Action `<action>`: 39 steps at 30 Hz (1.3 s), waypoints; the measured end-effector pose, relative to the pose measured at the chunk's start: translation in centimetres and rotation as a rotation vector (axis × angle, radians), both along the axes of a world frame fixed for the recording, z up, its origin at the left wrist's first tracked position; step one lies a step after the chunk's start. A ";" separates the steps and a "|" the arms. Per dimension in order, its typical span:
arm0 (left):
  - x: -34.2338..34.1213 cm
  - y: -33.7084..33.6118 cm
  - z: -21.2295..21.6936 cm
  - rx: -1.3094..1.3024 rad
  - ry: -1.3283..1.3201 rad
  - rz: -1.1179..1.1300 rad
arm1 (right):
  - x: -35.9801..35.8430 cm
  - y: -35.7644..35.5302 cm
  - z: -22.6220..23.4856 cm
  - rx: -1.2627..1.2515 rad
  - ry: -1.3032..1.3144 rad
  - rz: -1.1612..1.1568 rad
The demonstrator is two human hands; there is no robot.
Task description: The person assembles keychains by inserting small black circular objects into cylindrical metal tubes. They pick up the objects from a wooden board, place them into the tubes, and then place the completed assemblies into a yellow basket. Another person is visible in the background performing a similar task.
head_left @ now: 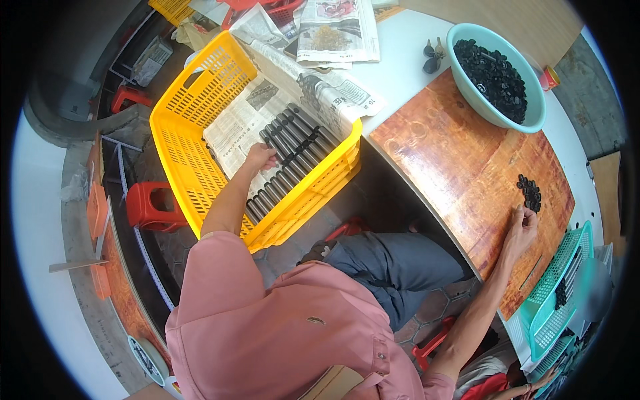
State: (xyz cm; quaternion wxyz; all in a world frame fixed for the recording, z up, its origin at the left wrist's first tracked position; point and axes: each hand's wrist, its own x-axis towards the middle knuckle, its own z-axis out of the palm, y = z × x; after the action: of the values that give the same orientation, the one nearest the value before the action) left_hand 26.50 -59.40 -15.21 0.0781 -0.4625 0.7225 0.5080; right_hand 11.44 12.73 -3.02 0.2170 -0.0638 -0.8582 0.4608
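Inside the yellow crate (200, 130), my left hand (261, 159) is closed at the left end of a row of black tubes (297, 143). Its curled fingers grip the lower end of one tube, partly hidden by the hand. The tubes lie side by side in rows on newspaper (233, 110) that lines the crate. On the wooden board (440, 160) at the right, my right hand (522, 232) has thumb and finger pinched at the near edge of a small cluster of black round pieces (530, 191). Whatever sits between those fingertips is too small to make out.
A pale green basin (460, 87) full of small black parts stands at the board's far end, with keys (433, 55) nearby. Folded newspapers (339, 33) lie at the back. Green baskets (540, 327) sit at the right; another person's hand (547, 377) shows below. Red stools (152, 205) stand left.
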 end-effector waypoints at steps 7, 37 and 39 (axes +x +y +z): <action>0.2 0.7 1.1 -0.001 -0.023 -0.028 | 0.0 -0.1 0.2 0.026 0.014 -0.005; -2.8 -9.6 0.8 -0.673 0.176 0.152 | 0.6 -2.2 2.0 0.118 0.100 -0.125; -5.7 -7.0 6.1 -0.830 0.288 0.148 | 1.2 -2.0 2.5 0.080 0.089 -0.124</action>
State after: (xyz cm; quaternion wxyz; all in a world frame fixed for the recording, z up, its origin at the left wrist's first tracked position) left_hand 20.85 -66.41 -9.10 -0.2522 -0.4296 0.8337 0.2383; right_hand 12.60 10.75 -0.51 0.2853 -0.0876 -0.8598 0.4144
